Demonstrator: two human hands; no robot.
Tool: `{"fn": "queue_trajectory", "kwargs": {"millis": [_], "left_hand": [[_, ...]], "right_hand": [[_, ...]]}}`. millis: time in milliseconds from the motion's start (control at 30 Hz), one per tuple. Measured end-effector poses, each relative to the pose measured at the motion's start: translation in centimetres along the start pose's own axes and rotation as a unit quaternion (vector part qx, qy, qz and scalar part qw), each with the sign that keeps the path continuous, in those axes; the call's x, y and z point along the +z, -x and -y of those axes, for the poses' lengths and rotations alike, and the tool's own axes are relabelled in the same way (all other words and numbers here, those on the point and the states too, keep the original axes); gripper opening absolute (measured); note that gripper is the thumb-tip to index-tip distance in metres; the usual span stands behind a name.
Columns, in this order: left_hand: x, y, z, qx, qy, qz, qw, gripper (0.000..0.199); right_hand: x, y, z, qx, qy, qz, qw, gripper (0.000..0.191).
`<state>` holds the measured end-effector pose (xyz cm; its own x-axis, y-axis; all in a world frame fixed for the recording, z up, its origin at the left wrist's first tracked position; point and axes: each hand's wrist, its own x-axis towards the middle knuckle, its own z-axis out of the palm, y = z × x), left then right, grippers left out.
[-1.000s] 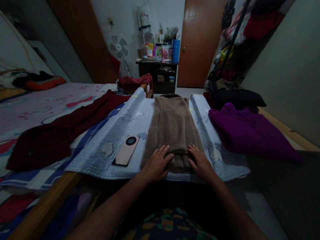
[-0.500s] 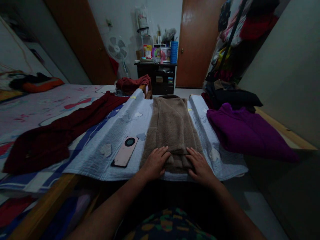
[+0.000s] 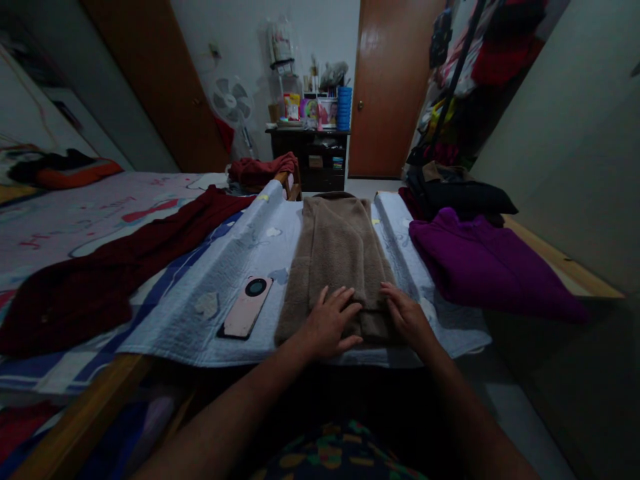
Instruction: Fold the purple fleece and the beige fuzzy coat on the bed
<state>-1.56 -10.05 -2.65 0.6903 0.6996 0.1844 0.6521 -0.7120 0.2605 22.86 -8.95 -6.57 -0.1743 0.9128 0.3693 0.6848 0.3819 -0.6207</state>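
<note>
A brown fleece garment [image 3: 336, 247], folded into a long narrow shape, lies in front of me on a light blue quilted cover [image 3: 273, 250]. My left hand [image 3: 333, 323] rests flat on its near end, fingers spread and thumb out to the right. At the garment's near right edge is my right hand [image 3: 407, 317], its fingers stretched out and touching the fabric. No gripped fold shows in either hand. A pink phone [image 3: 247, 310] with a round camera lies face down on the cover, left of the garment.
To the right lies a folded purple garment [image 3: 490, 267], with dark folded clothes [image 3: 457, 190] behind it. Dark red clothing [image 3: 125, 257] stretches across the bed on the left. A wooden rail [image 3: 100, 407] runs along the near left. Farther back stand a fan [image 3: 233, 100] and a dark cabinet [image 3: 307, 157].
My left hand has slid right and flattened across the garment's near end. My right hand has shifted slightly right, to the garment's edge. The view has moved a little.
</note>
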Motion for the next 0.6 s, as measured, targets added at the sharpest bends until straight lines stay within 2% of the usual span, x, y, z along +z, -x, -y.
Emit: {"fn": "queue_trajectory", "kwargs": {"millis": [100,233,467,600], "left_hand": [[1.3,-1.6,-0.8,0.028,-0.007,0.012,0.999,0.058],[3.2,-2.2,-0.9,0.045,-0.039,0.017,0.998,0.042],[3.8,-2.2,-0.7,0.04,-0.054,0.001,0.998,0.028],[3.9,-2.3,-0.9,0.033,-0.046,-0.016,0.998,0.031]], "right_hand": [[1.8,-1.5,-0.9,-0.005,0.051,-0.005,0.999,0.04],[3.7,-1.5,-1.7,0.0,0.136,0.03,0.99,0.044],[3.1,-0.6,-1.1,0.035,0.222,0.089,0.97,0.05],[2.8,-0.1,-0.7,0.055,0.238,0.101,0.964,0.055]]}}
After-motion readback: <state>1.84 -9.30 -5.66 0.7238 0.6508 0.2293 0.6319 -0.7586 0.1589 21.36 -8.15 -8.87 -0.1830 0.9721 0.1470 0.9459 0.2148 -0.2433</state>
